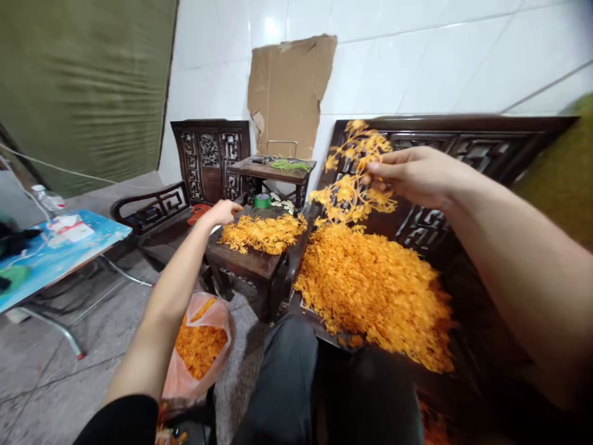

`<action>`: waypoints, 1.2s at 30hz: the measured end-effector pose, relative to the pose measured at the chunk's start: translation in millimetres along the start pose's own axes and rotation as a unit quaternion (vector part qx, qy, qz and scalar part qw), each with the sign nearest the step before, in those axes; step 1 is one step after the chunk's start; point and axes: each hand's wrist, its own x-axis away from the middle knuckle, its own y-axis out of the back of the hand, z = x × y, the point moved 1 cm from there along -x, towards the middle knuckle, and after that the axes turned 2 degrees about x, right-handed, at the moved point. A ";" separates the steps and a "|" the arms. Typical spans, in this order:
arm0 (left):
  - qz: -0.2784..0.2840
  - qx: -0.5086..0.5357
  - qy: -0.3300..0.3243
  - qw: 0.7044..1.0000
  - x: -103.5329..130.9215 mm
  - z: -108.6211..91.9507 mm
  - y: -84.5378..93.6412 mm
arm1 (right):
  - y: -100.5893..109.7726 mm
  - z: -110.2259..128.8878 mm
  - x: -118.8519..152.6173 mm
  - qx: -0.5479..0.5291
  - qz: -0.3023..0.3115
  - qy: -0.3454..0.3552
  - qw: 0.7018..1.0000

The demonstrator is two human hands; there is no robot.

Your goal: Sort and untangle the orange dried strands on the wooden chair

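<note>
My right hand (405,173) pinches a spray of orange artificial flowers (345,188) with thin branching stems, held up above a large heap of loose orange flowers (370,290) on the dark wooden bench. To the left, my left hand (223,213) is at the near-left edge of a smaller pile of orange flower sprays (264,233) on a dark wooden side table (245,262). Its fingers look curled together, and what they hold, if anything, is hidden. Below my left forearm, a pinkish plastic bag (217,371) stands open with orange flowers inside.
Carved wooden seats (208,154) line the tiled wall. Behind the side table, a higher table (259,170) bears green stems (291,164); green tape (262,201) lies nearby. A blue folding table (99,238) with a bottle (49,201) stands left. Cardboard (291,93) leans on the wall.
</note>
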 end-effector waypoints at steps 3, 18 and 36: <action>-0.204 0.041 -0.131 0.969 24.7 -72.3 20.2 | -3.0 -17.9 17.7 0.045 0.072 -0.005 0.996; 0.028 0.039 -0.346 0.937 91.5 -273.0 -49.5 | 10.0 -36.6 130.9 0.435 -0.082 0.197 0.875; 0.097 -0.250 -0.369 0.890 99.9 -287.9 -72.4 | 37.1 -114.4 189.1 0.557 0.031 0.119 0.822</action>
